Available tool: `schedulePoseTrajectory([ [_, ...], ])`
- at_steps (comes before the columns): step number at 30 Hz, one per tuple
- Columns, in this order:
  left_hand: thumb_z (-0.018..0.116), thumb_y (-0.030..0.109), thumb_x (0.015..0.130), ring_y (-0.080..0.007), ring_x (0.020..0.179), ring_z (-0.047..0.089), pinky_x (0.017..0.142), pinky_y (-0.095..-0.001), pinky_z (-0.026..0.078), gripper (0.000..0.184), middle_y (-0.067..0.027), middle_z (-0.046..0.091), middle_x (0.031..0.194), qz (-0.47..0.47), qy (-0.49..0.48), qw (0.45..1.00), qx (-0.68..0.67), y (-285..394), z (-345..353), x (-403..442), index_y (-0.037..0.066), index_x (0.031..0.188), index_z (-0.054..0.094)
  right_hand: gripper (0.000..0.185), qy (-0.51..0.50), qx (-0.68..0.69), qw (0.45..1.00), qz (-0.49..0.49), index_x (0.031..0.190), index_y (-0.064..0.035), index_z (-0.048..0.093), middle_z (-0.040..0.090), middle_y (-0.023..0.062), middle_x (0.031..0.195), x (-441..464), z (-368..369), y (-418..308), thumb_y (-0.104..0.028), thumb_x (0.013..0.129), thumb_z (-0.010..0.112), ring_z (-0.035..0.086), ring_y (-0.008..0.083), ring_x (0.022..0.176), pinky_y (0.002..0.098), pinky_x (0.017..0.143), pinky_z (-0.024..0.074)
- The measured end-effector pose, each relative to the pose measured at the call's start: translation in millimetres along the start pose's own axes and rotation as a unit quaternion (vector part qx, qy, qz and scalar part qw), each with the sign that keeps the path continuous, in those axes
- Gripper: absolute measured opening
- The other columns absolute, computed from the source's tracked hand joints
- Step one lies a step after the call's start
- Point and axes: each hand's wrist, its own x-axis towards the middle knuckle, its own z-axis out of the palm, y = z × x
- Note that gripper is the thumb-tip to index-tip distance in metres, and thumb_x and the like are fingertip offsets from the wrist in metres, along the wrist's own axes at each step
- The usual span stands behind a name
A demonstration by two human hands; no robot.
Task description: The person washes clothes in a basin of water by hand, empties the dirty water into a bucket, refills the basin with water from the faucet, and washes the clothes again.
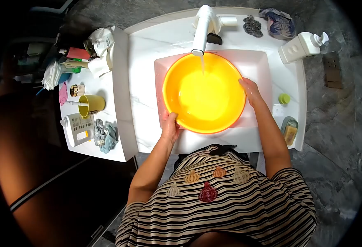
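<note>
A round yellow basin [205, 101] with an orange rim rests in the white sink [260, 66]. Water runs into it from the white faucet [201, 35] above its far edge. On the near left side, my left hand [170, 127] grips the rim, thumb over the edge and fingers hidden beneath. My right hand [251, 91] holds the rim on the right, its thumb on top and the other fingers along the outside. Some clear water appears to lie in the basin, though its depth is hard to make out.
A white pump bottle [302, 47], steel scourer [253, 26], green cap [284, 98] and soap dish [290, 130] stand around the sink's right side. On the left shelf are a yellow cup [91, 106], white jug [77, 129] and grey-blue cloth [105, 136].
</note>
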Motion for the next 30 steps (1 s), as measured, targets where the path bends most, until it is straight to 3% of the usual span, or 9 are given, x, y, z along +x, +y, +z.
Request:
schedulePoseTrajectory([
  [4, 0.051, 0.01, 0.086, -0.0124, 0.075, 0.057, 0.068, -0.0252, 0.05, 0.021, -0.0042, 0.058, 0.092, -0.008, 0.011, 0.995, 0.095, -27.9, 2.1, 27.9, 0.007, 0.107, 0.051, 0.037, 0.064, 0.003, 0.998, 0.024, 0.121, 0.0013, 0.054, 0.062, 0.0138, 0.11, 1.6, -12.0, 14.0, -0.021, 0.091, 0.053, 0.059, 0.024, 0.1, 0.031, 0.088, 0.0469],
  [11, 0.057, 0.023, 0.089, -0.0146, 0.078, 0.055, 0.065, -0.0291, 0.047, 0.031, -0.0077, 0.059, 0.096, -0.065, 0.075, 0.918, 0.383, -21.1, -11.8, 36.7, 0.006, 0.114, 0.05, 0.038, 0.146, -0.014, 0.988, -0.048, 0.123, 0.0006, 0.052, 0.058, 0.0156, 0.117, -6.5, -9.6, 28.6, -0.02, 0.091, 0.054, 0.056, 0.025, 0.106, 0.0317, 0.091, 0.0451],
  [12, 0.059, 0.027, 0.089, -0.0145, 0.079, 0.055, 0.063, -0.0289, 0.045, 0.039, -0.009, 0.059, 0.099, 0.115, 0.142, 0.856, 0.484, -58.5, -44.4, 62.6, 0.006, 0.121, 0.05, 0.039, 0.185, -0.033, 0.979, -0.078, 0.124, -0.0008, 0.052, 0.055, 0.0166, 0.121, -2.7, -12.3, 31.4, -0.02, 0.09, 0.055, 0.054, 0.0262, 0.109, 0.0332, 0.092, 0.0441],
  [13, 0.059, 0.027, 0.089, -0.0145, 0.079, 0.055, 0.063, -0.0289, 0.045, 0.039, -0.009, 0.059, 0.099, 0.115, 0.142, 0.859, 0.478, -47.2, -41.5, 54.2, 0.006, 0.121, 0.05, 0.039, 0.185, -0.039, 0.978, -0.082, 0.124, -0.0008, 0.052, 0.055, 0.0166, 0.121, -9.6, -16.1, 28.0, -0.02, 0.09, 0.055, 0.054, 0.0262, 0.109, 0.0332, 0.092, 0.0441],
  [15, 0.058, 0.025, 0.089, -0.013, 0.079, 0.055, 0.062, -0.0262, 0.043, 0.038, -0.0084, 0.061, 0.1, 0.215, 0.095, 0.886, 0.4, -15.7, -30.2, 28.4, 0.005, 0.121, 0.054, 0.04, 0.196, -0.225, 0.939, -0.172, 0.124, -0.0033, 0.052, 0.05, 0.0181, 0.126, -32.9, -25.3, 27.3, -0.022, 0.089, 0.056, 0.049, 0.0299, 0.115, 0.036, 0.096, 0.0409],
  [17, 0.056, 0.019, 0.09, -0.0092, 0.073, 0.055, 0.062, -0.022, 0.042, 0.025, -0.0053, 0.062, 0.087, 0.119, -0.006, 0.964, 0.236, 53.3, 6.6, -28.2, 0.001, 0.107, 0.059, 0.038, 0.181, -0.308, 0.903, -0.24, 0.122, -0.0041, 0.053, 0.049, 0.0188, 0.126, -51.4, -28.6, 38.7, -0.021, 0.088, 0.056, 0.048, 0.032, 0.115, 0.0372, 0.097, 0.04],
  [20, 0.053, 0.014, 0.091, -0.0046, 0.062, 0.046, 0.055, -0.0187, 0.035, 0.013, 0.0017, 0.054, 0.07, 0.173, -0.176, 0.956, 0.155, 123.5, 16.0, -88.7, 0.002, 0.092, 0.059, 0.037, 0.134, -0.429, 0.837, -0.311, 0.121, -0.0049, 0.053, 0.048, 0.0199, 0.125, -90.0, -28.6, 57.1, -0.02, 0.088, 0.055, 0.047, 0.0349, 0.114, 0.0396, 0.098, 0.0385],
  [25, 0.05, 0.015, 0.089, -0.0034, 0.037, 0.029, 0.042, -0.0187, 0.025, 0.023, 0.0062, 0.04, 0.052, 0.047, -0.502, 0.86, -0.075, 206.3, 37.3, -192.8, -0.003, 0.102, 0.053, 0.041, 0.136, -0.456, 0.806, -0.351, 0.126, -0.006, 0.049, 0.049, 0.02, 0.123, -124.7, -10.4, 80.0, -0.019, 0.088, 0.054, 0.048, 0.0354, 0.112, 0.0416, 0.096, 0.0391],
  [30, 0.051, 0.015, 0.089, -0.004, 0.037, 0.03, 0.042, -0.0192, 0.026, 0.021, 0.0057, 0.041, 0.053, 0.03, -0.589, 0.807, -0.031, 206.4, 19.8, -203.7, -0.003, 0.1, 0.053, 0.045, 0.179, -0.484, 0.783, -0.348, 0.13, -0.0071, 0.043, 0.051, 0.0172, 0.121, -123.0, -5.4, 82.0, -0.022, 0.088, 0.053, 0.049, 0.0343, 0.11, 0.0407, 0.094, 0.0403],
])
